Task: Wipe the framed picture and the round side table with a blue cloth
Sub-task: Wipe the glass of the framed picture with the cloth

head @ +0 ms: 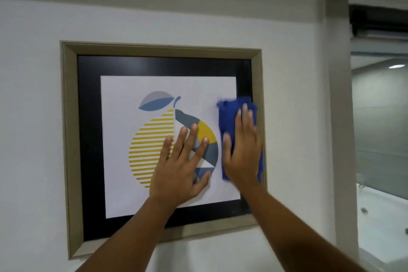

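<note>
blue cloth [229, 117] at framed picture [163, 51] right edge

No text, label, brand, number or sign can be read anywhere in view. The framed picture [163, 137] carries only an abstract fruit design in yellow stripes and blue-grey shapes, with no caption or signature that can be made out. The blue cloth [229, 121] bears no visible tag or print, and the wall [33, 95] around the frame is unmarked.
</note>
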The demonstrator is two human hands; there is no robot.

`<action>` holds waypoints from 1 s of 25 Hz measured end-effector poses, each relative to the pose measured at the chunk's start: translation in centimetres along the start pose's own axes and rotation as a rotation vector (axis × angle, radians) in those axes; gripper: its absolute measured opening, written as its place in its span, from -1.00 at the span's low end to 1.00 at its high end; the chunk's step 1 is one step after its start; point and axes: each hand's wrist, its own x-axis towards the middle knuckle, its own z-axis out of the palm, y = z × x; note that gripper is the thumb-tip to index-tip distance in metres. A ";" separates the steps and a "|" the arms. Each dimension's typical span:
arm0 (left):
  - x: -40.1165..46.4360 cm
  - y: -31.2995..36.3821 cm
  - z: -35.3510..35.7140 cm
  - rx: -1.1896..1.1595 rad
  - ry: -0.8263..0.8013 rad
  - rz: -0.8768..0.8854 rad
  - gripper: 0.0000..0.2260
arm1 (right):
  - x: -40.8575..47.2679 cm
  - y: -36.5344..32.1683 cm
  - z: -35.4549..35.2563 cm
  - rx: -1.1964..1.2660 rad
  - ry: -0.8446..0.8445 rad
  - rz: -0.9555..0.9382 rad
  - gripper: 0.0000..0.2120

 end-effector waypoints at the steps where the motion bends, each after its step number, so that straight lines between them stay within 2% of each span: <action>1: 0.0 -0.1 0.0 0.009 0.003 0.005 -0.28 | -3.9 0.3 -0.3 0.004 -0.026 0.013 -0.40; 4: 0.0 -0.1 0.2 0.006 0.005 0.004 -0.28 | -10.7 0.1 -0.3 0.028 -0.020 0.148 -0.41; 8: 0.1 0.0 0.1 -0.019 0.006 0.004 -0.26 | -10.0 -4.3 1.8 0.080 0.079 0.382 -0.42; 10: -0.1 -0.2 0.1 -0.022 0.001 0.007 -0.27 | -10.6 -4.6 2.0 0.069 0.046 0.323 -0.39; 15: -0.2 -0.3 0.1 -0.010 0.006 0.005 -0.29 | -10.4 3.0 -1.4 -0.238 -0.113 -0.106 -0.49; 17: 0.0 -0.4 -0.2 -0.009 0.012 0.016 -0.28 | -9.3 4.2 -2.5 -0.290 -0.132 -0.208 -0.49; 21: -0.1 -0.3 0.7 -0.017 0.058 0.015 -0.26 | -3.3 3.2 -1.9 -0.264 -0.029 -0.165 -0.42; 25: -0.3 -0.5 1.2 -0.019 0.076 0.028 -0.26 | 9.6 0.7 -1.8 -0.219 0.118 -0.143 -0.48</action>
